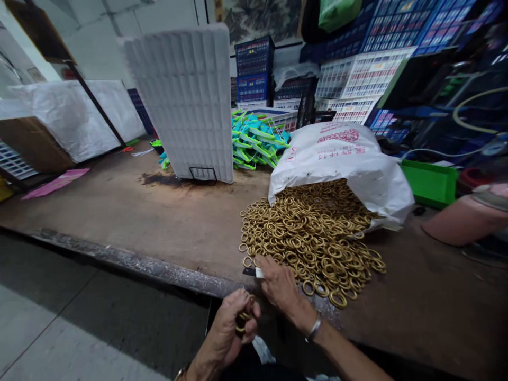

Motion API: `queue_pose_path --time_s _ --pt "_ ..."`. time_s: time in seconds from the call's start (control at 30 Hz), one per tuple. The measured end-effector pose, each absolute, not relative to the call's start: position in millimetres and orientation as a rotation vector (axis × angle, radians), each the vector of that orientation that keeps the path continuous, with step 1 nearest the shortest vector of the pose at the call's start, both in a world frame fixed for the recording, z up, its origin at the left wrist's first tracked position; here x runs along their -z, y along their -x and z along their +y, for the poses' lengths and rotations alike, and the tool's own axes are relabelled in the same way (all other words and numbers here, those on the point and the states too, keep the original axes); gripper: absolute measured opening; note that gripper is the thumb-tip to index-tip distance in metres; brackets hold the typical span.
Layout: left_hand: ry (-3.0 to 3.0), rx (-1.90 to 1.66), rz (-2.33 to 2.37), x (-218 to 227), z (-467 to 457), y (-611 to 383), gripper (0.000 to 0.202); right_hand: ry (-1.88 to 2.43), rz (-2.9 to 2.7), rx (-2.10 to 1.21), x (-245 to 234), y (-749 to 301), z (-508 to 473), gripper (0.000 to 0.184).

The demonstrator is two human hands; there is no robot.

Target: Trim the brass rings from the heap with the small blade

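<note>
My left hand (233,324) is closed around several gold-coloured rings (242,319), just off the table's front edge. My right hand (279,283) reaches over the near left edge of a heap of gold-coloured rings (305,238), its fingers stretched forward and down onto the table. Beside its thumb lies a small black and white strip (250,272), partly covered by the hand. From the mouth of a white woven sack (337,153) with red print, lying on its side, the heap spills toward me.
A white ribbed panel (184,100) stands upright on a wire stand (203,173). Behind it are piled green and turquoise plastic pieces (257,140). A green tray (431,182) and a pink container (468,217) sit at right. Stacked crates (254,66) rise behind. The table edge (130,259) runs in front.
</note>
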State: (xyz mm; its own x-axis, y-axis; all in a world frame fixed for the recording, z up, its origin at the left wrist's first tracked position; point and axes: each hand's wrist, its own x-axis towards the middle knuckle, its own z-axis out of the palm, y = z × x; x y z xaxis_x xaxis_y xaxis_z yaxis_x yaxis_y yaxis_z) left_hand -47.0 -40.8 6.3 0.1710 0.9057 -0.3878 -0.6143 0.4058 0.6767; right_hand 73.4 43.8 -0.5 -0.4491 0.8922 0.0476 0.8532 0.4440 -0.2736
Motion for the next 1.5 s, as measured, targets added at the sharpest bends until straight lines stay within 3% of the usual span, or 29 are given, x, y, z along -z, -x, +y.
queue_pose_path --time_s 0.1,0.2,0.3,0.53,0.97,1.23,1.5 --pt "-0.374 -1.192 0.845 -4.9 -41.0 61.1 0.019 1.508 -2.661 -0.224 -4.7 -53.3 54.4 0.047" --pt "-0.342 -1.215 0.818 -2.4 -40.4 72.3 0.012 1.539 -2.739 -0.173 -5.6 -39.4 61.6 0.041" --pt "-0.289 -1.232 0.790 1.8 -39.0 81.1 0.019 1.575 -2.748 -0.140 -1.2 -32.2 64.5 0.032" --pt "-0.053 -1.260 0.745 8.6 -30.2 90.3 0.028 1.628 -2.700 -0.099 8.2 -33.5 67.0 0.031" --pt "-0.056 -1.196 0.857 24.3 -21.5 95.7 0.029 1.606 -2.695 -0.057 -2.1 -37.2 58.8 0.025" --pt "-0.076 -1.224 0.928 23.6 -21.0 88.7 0.029 1.469 -2.709 -0.177 -0.1 -49.4 52.1 0.033" --pt "-0.248 -1.240 0.988 19.3 -20.8 84.3 0.025 1.562 -2.643 -0.234 -4.8 -46.8 55.1 0.027"
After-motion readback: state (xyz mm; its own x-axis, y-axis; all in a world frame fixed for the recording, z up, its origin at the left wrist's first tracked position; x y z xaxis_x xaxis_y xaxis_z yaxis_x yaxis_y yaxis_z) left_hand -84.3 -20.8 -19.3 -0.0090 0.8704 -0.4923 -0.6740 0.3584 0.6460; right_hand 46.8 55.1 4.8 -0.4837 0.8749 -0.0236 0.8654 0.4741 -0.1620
